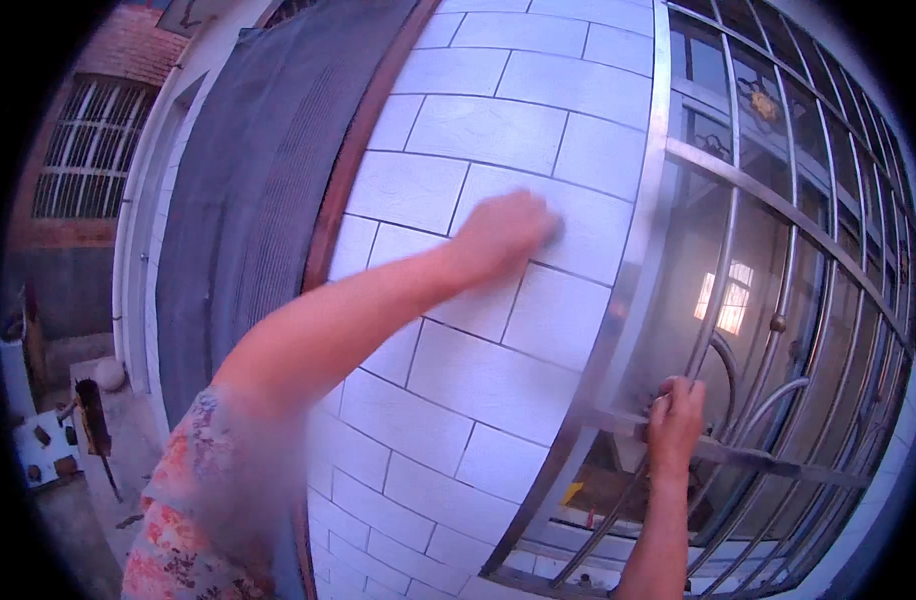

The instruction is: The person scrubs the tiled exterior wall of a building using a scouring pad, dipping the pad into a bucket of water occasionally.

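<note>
My left hand is up against the white tiled wall, its fingers curled closed. Motion blurs it, and a small greyish patch at its knuckle side cannot be made out. The bare forearm comes out of a floral sleeve at the lower left. Lower and to the right, my right hand is wrapped round a bar of the metal window grille, near a horizontal rail. Its fingers are closed on the bar, and the thumb side is partly hidden.
A dark grey curtain hangs in a doorway left of the tiles, beside a reddish-brown frame. Behind the grille is a glass window with things on its sill. Far left stand a brick building and yard clutter.
</note>
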Tool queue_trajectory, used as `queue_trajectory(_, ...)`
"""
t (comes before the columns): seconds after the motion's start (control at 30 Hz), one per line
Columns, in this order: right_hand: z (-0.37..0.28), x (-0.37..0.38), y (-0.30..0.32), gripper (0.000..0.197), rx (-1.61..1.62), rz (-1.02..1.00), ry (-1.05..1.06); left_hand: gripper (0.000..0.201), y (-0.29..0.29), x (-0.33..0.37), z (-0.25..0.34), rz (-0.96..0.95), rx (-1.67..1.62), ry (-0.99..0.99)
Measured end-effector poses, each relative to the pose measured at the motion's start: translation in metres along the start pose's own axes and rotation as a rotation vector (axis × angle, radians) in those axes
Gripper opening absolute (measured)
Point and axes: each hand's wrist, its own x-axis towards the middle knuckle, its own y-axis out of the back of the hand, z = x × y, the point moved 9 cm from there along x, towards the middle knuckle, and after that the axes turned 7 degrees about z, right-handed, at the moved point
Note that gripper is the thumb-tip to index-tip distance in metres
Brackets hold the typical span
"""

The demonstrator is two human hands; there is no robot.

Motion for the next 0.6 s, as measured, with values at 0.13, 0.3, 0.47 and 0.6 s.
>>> queue_trajectory(0.13, -0.003, 0.001, 0.001, 0.015, -0.050, 0.000, 0.082, 0.018, 0.000, 0.065, -0.062, 0.111, 0.094, 0.205)
queue_trajectory(0.3, -0.001, 0.000, 0.000, 0.015, -0.053, 0.006, 0.088, 0.009, -0.012, 0.050, -0.049, 0.045, 0.109, 0.115)
queue_trajectory(0.47, 0.005, 0.000, -0.001, 0.016, -0.070, 0.022, 0.066, 0.013, 0.000, 0.025, -0.022, 0.020, -0.046, 0.061)
queue_trajectory(0.6, -0.003, -0.001, 0.000, 0.017, -0.059, 0.010, 0.040, 0.014, -0.007, 0.073, -0.066, -0.001, 0.119, 0.196)
